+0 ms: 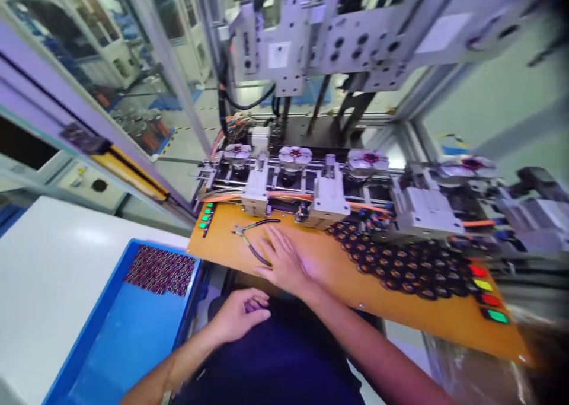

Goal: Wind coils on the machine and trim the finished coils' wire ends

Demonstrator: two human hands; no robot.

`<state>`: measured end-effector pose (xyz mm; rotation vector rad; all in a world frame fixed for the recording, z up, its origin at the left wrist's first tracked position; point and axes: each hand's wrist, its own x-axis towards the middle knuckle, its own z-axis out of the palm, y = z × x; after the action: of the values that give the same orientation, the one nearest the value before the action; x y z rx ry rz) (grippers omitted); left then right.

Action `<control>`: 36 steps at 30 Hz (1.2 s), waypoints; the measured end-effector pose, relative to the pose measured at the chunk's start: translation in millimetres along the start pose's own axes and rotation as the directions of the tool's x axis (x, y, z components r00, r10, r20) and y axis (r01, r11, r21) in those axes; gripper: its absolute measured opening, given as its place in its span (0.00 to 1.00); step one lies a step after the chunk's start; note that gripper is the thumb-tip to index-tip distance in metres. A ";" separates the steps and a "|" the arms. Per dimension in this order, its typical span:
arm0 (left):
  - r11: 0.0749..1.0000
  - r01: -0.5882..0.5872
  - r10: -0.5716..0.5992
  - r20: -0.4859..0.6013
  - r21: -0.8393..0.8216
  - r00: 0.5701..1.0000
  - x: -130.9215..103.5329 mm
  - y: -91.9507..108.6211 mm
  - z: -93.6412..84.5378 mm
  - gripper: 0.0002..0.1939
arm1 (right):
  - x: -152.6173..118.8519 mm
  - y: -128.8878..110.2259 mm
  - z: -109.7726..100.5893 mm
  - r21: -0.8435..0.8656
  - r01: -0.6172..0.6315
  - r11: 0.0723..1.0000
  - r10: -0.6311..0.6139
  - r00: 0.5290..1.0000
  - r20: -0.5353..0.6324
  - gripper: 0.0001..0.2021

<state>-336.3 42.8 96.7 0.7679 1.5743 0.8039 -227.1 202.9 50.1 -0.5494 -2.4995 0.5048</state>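
Note:
My right hand (284, 262) lies flat with fingers stretched on the orange board (329, 260), holding nothing. Just beyond its fingertips is a pair of small pliers (249, 233) with dark handles spread apart and jaws toward the left. My left hand (240, 316) is over my dark-clothed lap, near the board's front edge. Its fingers curl inward with the thumb stretched alongside; whatever they may hold is hidden in shadow. Many dark ring-shaped parts (402, 268) with copper-coloured centres are packed together on the board, right of my right hand.
Behind the board runs a machine with several round metal fixtures (295, 155) under a heavy upper plate (355, 43). Green buttons (205, 218) sit at the board's left, coloured buttons (491, 300) at its right. A blue tray (120, 334) with small parts stands on a white table (57, 274).

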 end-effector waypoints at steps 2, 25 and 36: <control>0.999 0.012 -0.017 -0.096 -0.052 0.995 -15.2 -2.0 -8.7 0.21 | 17.8 -1.1 8.4 0.009 0.003 1.000 -0.003 0.997 0.083 0.33; 0.805 -0.403 0.312 -0.267 -0.435 0.912 36.5 56.2 -33.1 0.31 | 30.9 -47.1 -56.9 0.728 -0.307 0.613 0.240 0.950 0.199 0.24; 0.793 -0.537 0.596 0.187 -0.287 0.781 29.1 122.4 -62.6 0.32 | 55.2 -60.1 -111.8 0.616 -0.746 -0.252 -0.272 0.666 0.695 0.36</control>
<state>-396.3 129.1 190.1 1.1633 0.9794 1.2336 -223.9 204.7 188.4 -0.1843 -1.2218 3.0319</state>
